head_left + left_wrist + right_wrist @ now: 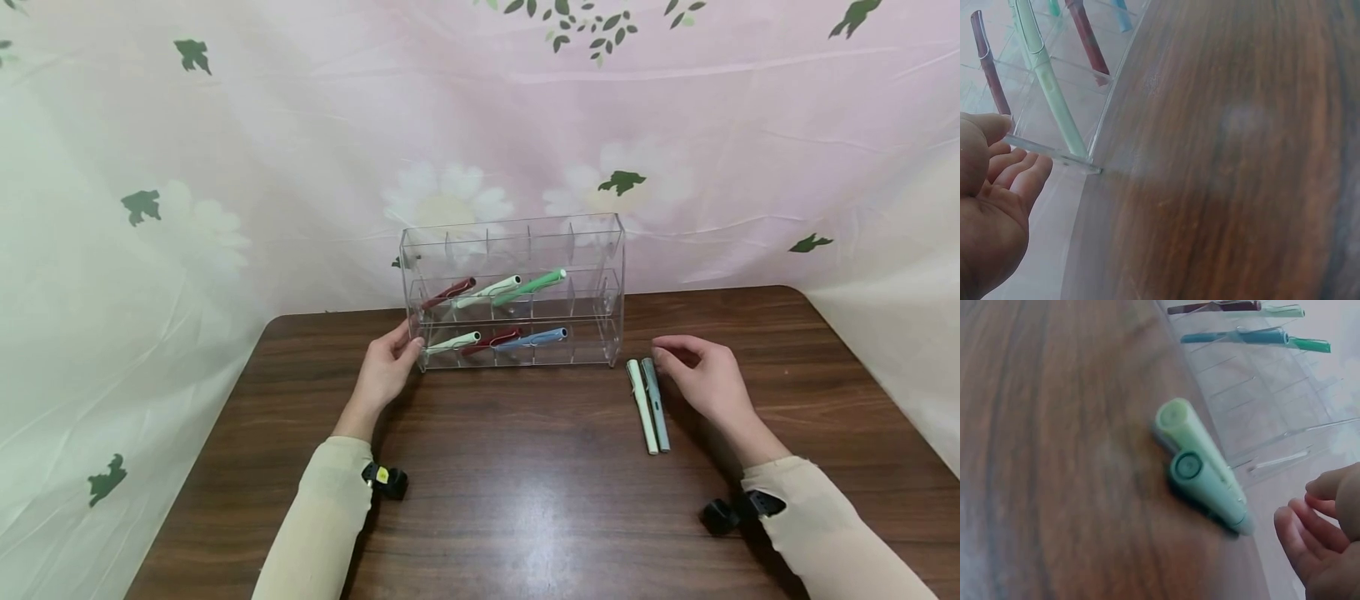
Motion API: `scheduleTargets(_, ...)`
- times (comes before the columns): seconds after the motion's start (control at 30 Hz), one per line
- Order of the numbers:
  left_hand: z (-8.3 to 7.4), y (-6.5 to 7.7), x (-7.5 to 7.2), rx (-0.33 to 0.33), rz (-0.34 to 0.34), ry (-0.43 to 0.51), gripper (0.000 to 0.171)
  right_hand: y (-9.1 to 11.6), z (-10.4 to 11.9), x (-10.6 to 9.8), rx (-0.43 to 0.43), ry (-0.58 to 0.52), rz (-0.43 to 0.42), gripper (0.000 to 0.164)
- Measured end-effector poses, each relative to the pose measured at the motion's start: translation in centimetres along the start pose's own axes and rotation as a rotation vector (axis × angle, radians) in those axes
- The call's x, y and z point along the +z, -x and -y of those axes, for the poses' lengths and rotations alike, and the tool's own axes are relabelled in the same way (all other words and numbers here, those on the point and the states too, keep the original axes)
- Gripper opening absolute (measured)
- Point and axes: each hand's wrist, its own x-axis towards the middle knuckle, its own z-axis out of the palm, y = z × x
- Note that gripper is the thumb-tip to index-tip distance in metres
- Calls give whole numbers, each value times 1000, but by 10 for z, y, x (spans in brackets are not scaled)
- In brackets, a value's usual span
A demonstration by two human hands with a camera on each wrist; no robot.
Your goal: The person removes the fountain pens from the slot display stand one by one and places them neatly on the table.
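Note:
A clear acrylic pen rack [592, 343] stands at the back of the table. My left hand [384, 375] holds its left side wall, thumb at the front edge and fingers behind; the left wrist view shows this hand [997, 206] at the rack's edge. On the upper level lie a dark red pen [450, 292], a pale green pen [487, 292] and a green pen [531, 287]. Below them are another pale green pen [453, 342], another dark red pen [492, 341] and a blue pen [532, 338]. My right hand [705, 379], fingers loosely bent and holding nothing, hovers by a grey-blue pen [656, 407].
A whitish-green pen [642, 408] lies alongside the grey-blue one on the wooden table [517, 483], right of the rack. Behind the table hangs a pink floral cloth [322, 150]. Each wrist wears a small black camera, such as the right one [738, 511].

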Motion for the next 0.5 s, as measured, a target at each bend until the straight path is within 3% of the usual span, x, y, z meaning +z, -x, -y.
scheduleTargets(0.27, 0, 0, 3, 3, -19, 11, 49, -2, 11, 1, -42, -108, -59, 24)
scheduleTargets(0.5, -1, 0, 4, -11, -21, 21, 48, -4, 21, 7, -88, -303, -85, 23)
